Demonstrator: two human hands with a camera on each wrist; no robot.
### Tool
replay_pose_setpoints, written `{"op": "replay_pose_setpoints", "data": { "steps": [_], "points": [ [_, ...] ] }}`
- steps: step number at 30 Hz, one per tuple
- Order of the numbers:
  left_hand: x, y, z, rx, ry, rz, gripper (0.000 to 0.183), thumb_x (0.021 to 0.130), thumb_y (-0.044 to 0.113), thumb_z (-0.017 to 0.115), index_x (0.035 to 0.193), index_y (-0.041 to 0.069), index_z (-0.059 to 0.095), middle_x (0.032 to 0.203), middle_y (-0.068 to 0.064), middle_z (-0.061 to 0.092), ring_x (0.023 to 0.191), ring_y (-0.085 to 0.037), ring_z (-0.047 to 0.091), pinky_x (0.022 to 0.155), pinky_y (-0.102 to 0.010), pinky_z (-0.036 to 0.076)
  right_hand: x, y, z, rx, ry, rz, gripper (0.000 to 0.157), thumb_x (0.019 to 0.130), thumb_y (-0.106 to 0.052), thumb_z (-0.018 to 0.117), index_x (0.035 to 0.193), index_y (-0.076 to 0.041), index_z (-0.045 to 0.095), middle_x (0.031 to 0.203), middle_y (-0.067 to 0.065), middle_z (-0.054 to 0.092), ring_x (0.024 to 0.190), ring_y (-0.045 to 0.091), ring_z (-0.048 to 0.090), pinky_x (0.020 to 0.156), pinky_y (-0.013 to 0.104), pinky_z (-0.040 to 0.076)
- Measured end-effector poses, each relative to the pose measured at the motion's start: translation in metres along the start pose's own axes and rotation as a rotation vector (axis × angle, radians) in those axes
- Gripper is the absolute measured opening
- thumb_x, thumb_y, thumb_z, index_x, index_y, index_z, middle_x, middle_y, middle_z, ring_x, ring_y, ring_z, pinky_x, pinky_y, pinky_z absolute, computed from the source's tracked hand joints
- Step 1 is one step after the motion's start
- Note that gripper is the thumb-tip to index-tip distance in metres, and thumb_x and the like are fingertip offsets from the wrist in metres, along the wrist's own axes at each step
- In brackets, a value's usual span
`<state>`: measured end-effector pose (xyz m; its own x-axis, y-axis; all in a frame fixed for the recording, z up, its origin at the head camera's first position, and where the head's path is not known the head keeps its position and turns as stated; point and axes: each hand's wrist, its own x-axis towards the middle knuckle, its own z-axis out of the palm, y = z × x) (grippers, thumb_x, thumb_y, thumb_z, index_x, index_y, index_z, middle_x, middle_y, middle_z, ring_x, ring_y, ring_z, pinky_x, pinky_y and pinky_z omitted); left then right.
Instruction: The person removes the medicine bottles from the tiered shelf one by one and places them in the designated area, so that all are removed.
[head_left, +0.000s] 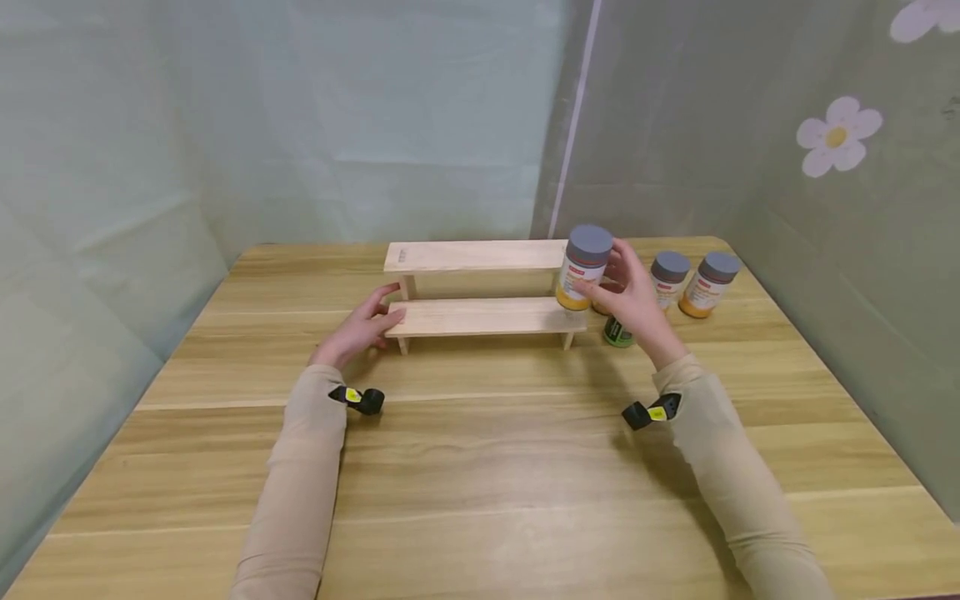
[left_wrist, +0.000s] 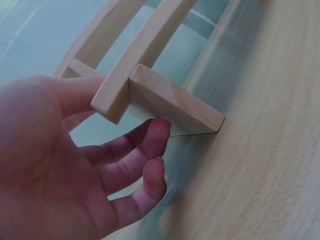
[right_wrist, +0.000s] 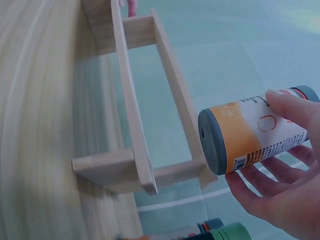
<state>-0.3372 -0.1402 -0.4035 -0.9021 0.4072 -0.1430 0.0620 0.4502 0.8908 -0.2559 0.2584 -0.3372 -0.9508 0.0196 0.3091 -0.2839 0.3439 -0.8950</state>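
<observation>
My right hand (head_left: 636,302) holds a supplement jar (head_left: 579,279) with a grey lid and a white and orange label. The jar is raised over the right end of a two-step wooden shelf (head_left: 480,317). In the right wrist view, my thumb lies on one side of the jar (right_wrist: 260,127) and the fingers support the other. My left hand (head_left: 360,327) grips the left end of the shelf, its thumb on the lower board. In the left wrist view, curled fingertips (left_wrist: 159,132) sit beside the shelf's leg (left_wrist: 175,97).
Two similar grey-lidded jars (head_left: 667,271) (head_left: 707,286) stand right of my right hand. A green-labelled container (head_left: 618,333) is partly hidden under that hand, with part of another jar behind it. Curtains (head_left: 360,125) surround the wooden table (head_left: 487,483) at the back and sides.
</observation>
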Motion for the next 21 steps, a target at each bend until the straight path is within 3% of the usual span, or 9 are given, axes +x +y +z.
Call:
{"op": "replay_pose_setpoints", "data": {
  "steps": [7,13,21],
  "points": [
    [0.001,0.001,-0.002,0.006,-0.009,0.01,0.067,0.102,0.034,0.048,0.157,0.023,0.011,0.138,-0.027,0.034,0.104,-0.027,0.05,0.075,-0.029,0.047,-0.003,0.004,-0.014,-0.05,0.057,0.002,0.065,0.087,-0.02,0.073,0.143,-0.024,0.039,0.136,0.012,0.053,0.115,0.019,0.055,0.091,0.03,0.047],
    [0.003,0.0,-0.001,-0.001,-0.014,0.009,0.067,0.102,0.033,0.048,0.157,0.023,0.011,0.138,-0.026,0.034,0.101,-0.025,0.05,0.074,-0.028,0.047,-0.002,-0.002,-0.028,-0.012,0.096,0.002,0.064,0.088,-0.018,0.072,0.142,-0.024,0.039,0.138,0.011,0.051,0.119,0.017,0.052,0.099,0.035,0.043],
    [0.005,0.0,0.0,-0.011,-0.022,0.008,0.067,0.102,0.033,0.048,0.157,0.024,0.01,0.139,-0.026,0.033,0.102,-0.025,0.049,0.074,-0.027,0.047,-0.005,-0.005,-0.047,-0.008,0.192,0.007,0.06,0.087,-0.018,0.072,0.138,-0.026,0.043,0.129,-0.001,0.054,0.113,0.011,0.053,0.096,0.029,0.044]
  ]
}}
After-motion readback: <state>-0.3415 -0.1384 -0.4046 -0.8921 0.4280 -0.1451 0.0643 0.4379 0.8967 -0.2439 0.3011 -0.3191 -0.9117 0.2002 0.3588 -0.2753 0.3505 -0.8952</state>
